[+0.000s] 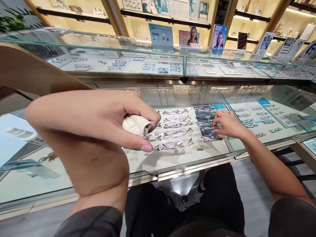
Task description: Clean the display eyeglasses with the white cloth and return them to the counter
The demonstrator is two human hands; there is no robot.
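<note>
My left hand point(114, 121), raised close to the camera with a bent wrist, is closed around a bunched white cloth point(136, 125). Most of the cloth is hidden in the palm; one rolled end shows between thumb and fingers. Farther right, my right hand point(227, 124) is at the glass display counter point(175, 166), by a dark blue tray point(205, 132) of eyeglasses. Its fingers are bent but apart, with nothing visible in them. Whether they touch the glass I cannot tell. Rows of eyeglasses point(178, 133) lie between the hands on a white surface.
A second glass case point(120, 69) with glasses and standing posters point(160, 37) runs behind. Lit shelves point(167, 19) line the wall. A curved wooden chair back point(34, 72) is at left, and a plastic packet point(32, 167) lies on the counter's left part.
</note>
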